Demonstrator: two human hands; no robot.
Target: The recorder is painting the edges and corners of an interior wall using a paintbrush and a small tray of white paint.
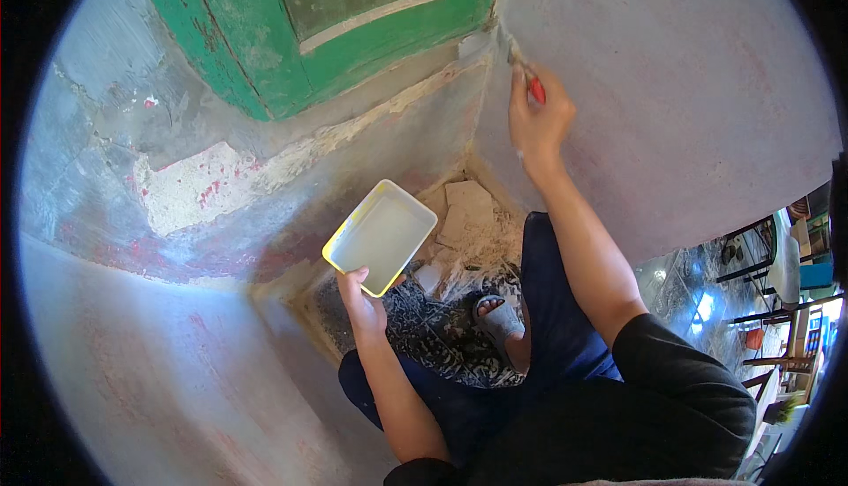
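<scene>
My left hand (364,300) grips the near corner of a rectangular plastic tub (381,238), white inside with yellow along its edge. A pale, milky liquid seems to lie in it. Up and to the right, my right hand (540,112) holds a brush (536,88) with a red part on its handle. The brush's tip is at the wall (636,89), close to the corner beside the green wooden frame (371,55). Whether the bristles touch the wall is hard to tell.
Broken flat pieces (467,211) and crumbled debris lie on the floor in the corner, near my sandalled foot (500,320). Bare whitish plaster (199,188) shows on the wall below the frame. Chairs and a table (786,261) stand far right.
</scene>
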